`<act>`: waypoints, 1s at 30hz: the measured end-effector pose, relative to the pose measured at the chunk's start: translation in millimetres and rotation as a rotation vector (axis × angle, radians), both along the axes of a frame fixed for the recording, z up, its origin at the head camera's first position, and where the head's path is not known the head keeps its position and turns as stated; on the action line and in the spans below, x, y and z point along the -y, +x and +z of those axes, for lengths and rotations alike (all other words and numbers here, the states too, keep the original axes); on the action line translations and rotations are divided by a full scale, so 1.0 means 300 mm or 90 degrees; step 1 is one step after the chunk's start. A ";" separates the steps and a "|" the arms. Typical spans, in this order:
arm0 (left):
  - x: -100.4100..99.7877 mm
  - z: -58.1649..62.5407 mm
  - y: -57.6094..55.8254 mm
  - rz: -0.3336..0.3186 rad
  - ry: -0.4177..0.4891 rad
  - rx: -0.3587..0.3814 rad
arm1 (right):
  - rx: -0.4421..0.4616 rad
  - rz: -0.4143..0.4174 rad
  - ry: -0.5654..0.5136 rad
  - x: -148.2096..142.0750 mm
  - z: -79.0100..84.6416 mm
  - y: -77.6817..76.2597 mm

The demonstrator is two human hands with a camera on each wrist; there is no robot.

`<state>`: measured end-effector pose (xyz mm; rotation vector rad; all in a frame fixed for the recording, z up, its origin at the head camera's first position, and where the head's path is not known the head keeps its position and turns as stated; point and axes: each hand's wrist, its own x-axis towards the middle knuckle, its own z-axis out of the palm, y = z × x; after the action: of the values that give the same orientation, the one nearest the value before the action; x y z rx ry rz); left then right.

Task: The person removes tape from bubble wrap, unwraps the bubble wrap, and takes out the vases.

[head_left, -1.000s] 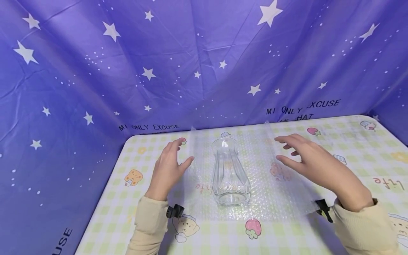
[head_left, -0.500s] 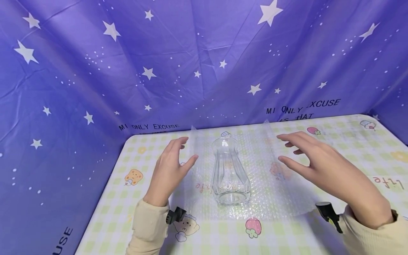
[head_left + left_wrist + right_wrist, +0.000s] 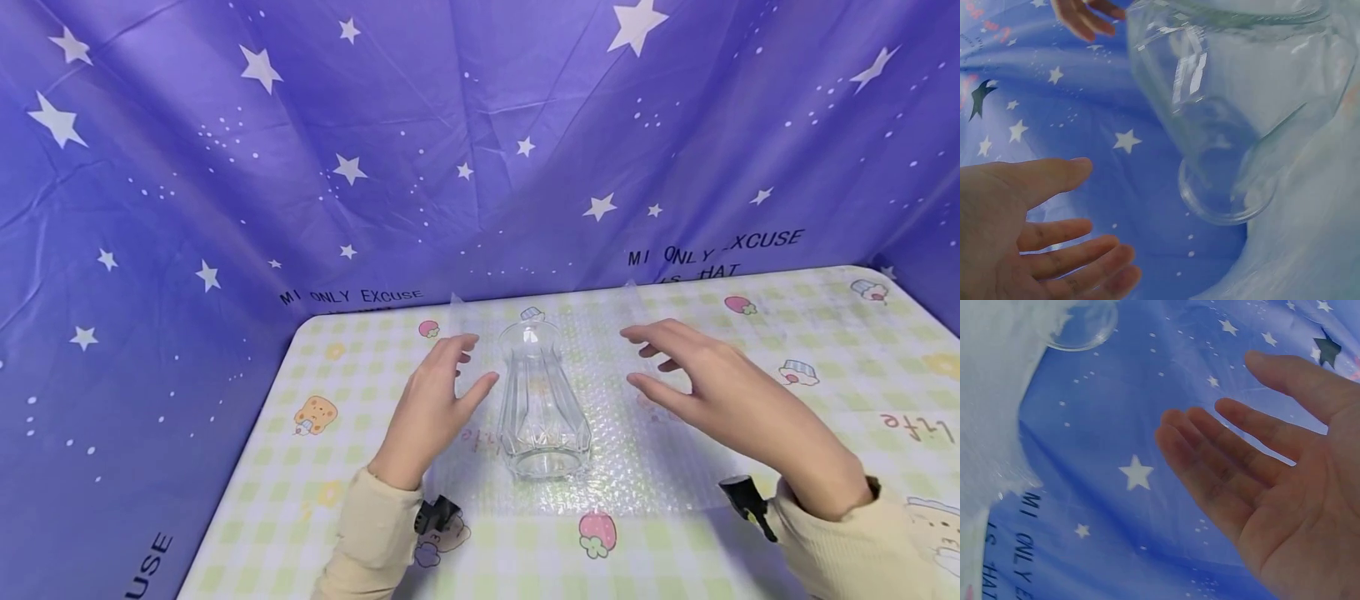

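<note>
A clear glass vase [image 3: 542,400] with faceted sides lies on a sheet of bubble wrap [image 3: 622,467], its wide base facing me and its mouth toward the back. My left hand [image 3: 435,404] hovers just left of the vase with fingers spread and thumb pointing inward. On the other side, my right hand [image 3: 708,383] hangs over the wrap's right part, farther from the glass, its fingers loosely bent. Both hands hold nothing. The left wrist view has the left palm [image 3: 1041,231] apart from the vase [image 3: 1235,106]; the right wrist view gives the bare right palm [image 3: 1272,469].
A green-and-white checked cloth with cartoon prints covers the table [image 3: 255,500]. Behind it hangs a purple curtain [image 3: 420,125] with white stars, close along the table's back edge. Black wrist cameras [image 3: 742,498] sit at both beige sleeves [image 3: 375,525].
My left hand has moved right, toward the vase. My right hand drew back slightly to the right, then came in left. The vase and bubble wrap stay in place.
</note>
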<state>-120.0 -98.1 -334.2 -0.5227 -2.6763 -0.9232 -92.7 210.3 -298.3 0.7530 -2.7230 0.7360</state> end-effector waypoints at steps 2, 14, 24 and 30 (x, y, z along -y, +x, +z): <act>-0.013 -0.010 -0.001 -0.009 -0.002 0.012 | 0.020 0.001 -0.002 0.005 -0.011 -0.010; -0.061 -0.059 -0.010 -0.014 0.009 0.132 | 0.109 -0.004 -0.048 0.058 -0.125 -0.085; -0.074 -0.095 -0.018 -0.009 0.003 0.158 | 0.183 -0.046 -0.056 0.083 -0.227 -0.134; -0.080 -0.121 -0.024 -0.012 0.003 0.179 | 0.216 -0.021 -0.060 0.115 -0.260 -0.132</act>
<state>-127.2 -74.2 -370.4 -0.4477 -2.9204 -1.0790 -132.2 175.7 -376.2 0.6069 -2.9610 1.0641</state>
